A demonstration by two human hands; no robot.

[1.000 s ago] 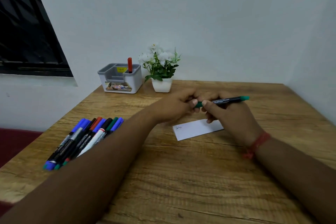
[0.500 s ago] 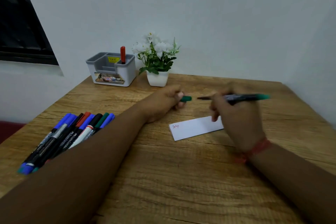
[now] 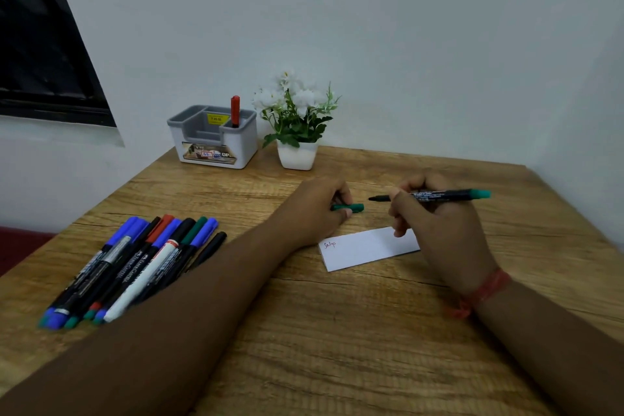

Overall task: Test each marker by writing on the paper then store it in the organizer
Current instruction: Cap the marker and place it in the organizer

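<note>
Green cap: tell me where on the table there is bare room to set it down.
Bare wood lies near the table edge between the two forearms, below the paper. More lies right of the right hand, and between the organizer and the marker pile. It is crowded at that pile and around the left hand, which holds the green cap.

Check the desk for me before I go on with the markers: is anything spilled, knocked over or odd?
Nothing stands out. The organizer and flower pot stand upright, one red marker stored. The untested markers lie bunched together. The right hand holds the uncapped green marker, the left hand its cap, above the paper.
</note>
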